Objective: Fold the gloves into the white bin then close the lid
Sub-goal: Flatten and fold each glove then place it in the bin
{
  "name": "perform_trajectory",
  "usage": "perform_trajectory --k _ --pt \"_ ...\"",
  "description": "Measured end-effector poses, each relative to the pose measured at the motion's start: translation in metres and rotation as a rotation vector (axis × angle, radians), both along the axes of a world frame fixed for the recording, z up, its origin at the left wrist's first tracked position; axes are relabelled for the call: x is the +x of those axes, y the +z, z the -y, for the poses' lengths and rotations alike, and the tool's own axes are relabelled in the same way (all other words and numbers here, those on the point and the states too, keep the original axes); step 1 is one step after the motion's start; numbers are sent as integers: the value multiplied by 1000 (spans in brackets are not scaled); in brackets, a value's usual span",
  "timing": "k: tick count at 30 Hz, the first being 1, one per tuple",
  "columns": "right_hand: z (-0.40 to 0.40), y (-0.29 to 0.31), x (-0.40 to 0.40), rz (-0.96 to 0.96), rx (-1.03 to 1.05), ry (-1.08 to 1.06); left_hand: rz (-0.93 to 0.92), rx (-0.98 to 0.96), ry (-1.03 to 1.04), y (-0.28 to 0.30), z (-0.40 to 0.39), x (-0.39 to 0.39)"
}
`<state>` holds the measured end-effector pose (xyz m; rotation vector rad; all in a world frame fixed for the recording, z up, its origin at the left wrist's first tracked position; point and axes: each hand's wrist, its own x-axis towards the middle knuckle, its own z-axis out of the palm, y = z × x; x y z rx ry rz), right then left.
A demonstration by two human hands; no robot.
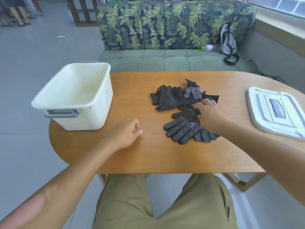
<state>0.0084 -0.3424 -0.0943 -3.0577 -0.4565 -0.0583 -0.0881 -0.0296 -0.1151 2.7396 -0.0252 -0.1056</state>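
Open white plastic bin stood on the wooden surface, beyond and left of the left hand; nothing seen inside it. Left hand rested on the surface, fingers loosely curled, holding nothing. To its right lay the black dotted-grip fabric gloves in a loose unfolded heap. Right hand lay on the heap; whether it gripped a glove could not be told. White flat plastic lid lay right of that hand. Folding, binning and lidding all appeared left to do.
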Motion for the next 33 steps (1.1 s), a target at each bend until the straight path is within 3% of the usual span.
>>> perform_trajectory --k 7,12,18,25,33 --pt "-1 -2 5 124 -35 7 201 81 24 -30 3 3" --pt "-27 3 15 154 55 114 359 141 62 -45 4 2" --pt "-92 -21 28 109 81 226 369 142 94 -53 -2 4" --pt "-114 -30 39 330 -137 267 365 136 114 -54 0 5" --pt "-110 4 45 427 400 114 358 107 113 -55 -1 5"
